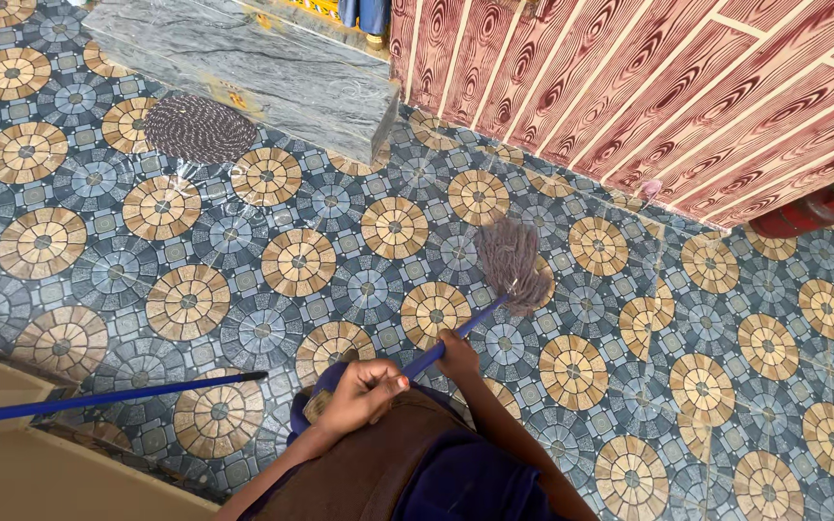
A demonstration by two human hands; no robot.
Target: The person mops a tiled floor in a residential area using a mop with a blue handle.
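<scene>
— While both hands clamp the mop handle [456, 336], where is the mop head [514, 262]?

— On the wet tiled floor [243, 251], ahead, near the wood-patterned wall [687, 87]. The left hand [359, 394] wraps the handle's top and the right hand [458, 353] grips lower, probably for leverage.

— Anything unclear?

— A second blue pole [98, 397] runs off the left edge, its end unseen. A round mat [200, 127] lies by the stone step [243, 58]. A red object [803, 217] is cut off at right.

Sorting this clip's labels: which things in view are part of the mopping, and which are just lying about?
In use:
blue-handled grey string mop
left hand
right hand
wet patterned tile floor

Lying about:
round dark woven mat
second blue pole
red object by wall
grey stone step
</scene>
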